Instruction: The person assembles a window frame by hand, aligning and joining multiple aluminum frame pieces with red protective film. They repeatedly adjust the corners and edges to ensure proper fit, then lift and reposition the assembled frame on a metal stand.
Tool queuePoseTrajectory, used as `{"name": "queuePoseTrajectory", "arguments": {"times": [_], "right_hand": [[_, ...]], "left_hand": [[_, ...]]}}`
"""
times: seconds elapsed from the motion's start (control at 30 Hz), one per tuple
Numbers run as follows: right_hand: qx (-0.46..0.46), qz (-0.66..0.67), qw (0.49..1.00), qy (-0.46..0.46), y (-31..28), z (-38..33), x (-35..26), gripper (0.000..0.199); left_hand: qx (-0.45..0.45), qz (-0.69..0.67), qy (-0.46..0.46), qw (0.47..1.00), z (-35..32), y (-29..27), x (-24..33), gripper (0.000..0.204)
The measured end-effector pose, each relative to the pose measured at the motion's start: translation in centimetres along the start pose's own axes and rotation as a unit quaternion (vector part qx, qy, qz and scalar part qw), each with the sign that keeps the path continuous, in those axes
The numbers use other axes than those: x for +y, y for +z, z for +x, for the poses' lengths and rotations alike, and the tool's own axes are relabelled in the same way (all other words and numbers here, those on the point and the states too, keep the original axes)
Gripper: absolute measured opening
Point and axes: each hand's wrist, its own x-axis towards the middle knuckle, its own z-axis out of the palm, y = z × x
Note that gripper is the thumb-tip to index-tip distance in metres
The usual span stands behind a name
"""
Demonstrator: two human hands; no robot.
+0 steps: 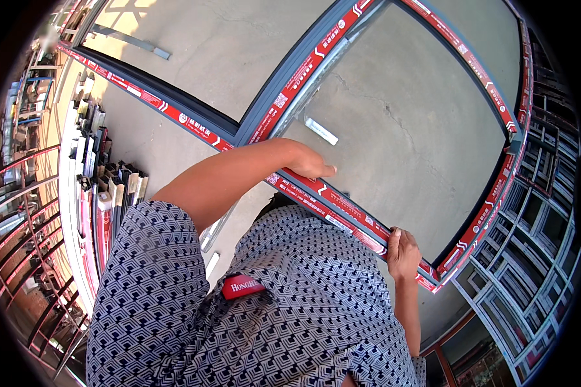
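Concrete floor beneath window frame gripped by both hands.

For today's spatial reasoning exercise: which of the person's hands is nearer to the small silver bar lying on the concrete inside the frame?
Left. The left hand rests on the window frame just below the silver bar; the right hand grips the frame's lower rail, farther away.
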Motion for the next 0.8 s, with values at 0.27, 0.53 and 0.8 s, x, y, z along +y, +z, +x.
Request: {"name": "queuePoseTrajectory", "arguments": {"times": [0.27, 0.53, 0.8], "right_hand": [[-0.019, -0.021, 0.999, 0.033, -1.8, 0.2, -0.6, 0.05], [0.008, -0.012, 0.999, 0.031, -1.6, 0.0, -0.1, 0.056], [0.002, -0.017, 0.998, 0.052, -1.6, 0.0, -0.4, 0.063]], "left_hand": [[-0.071, 0.003, -0.088, 0.994, -0.8, -1.9, 2.0, 0.089], [-0.063, 0.028, -0.097, 0.993, -1.2, -2.1, 2.0, 0.098], [-0.027, 0.034, -0.091, 0.995, -1.4, -1.8, 1.5, 0.099]]}}
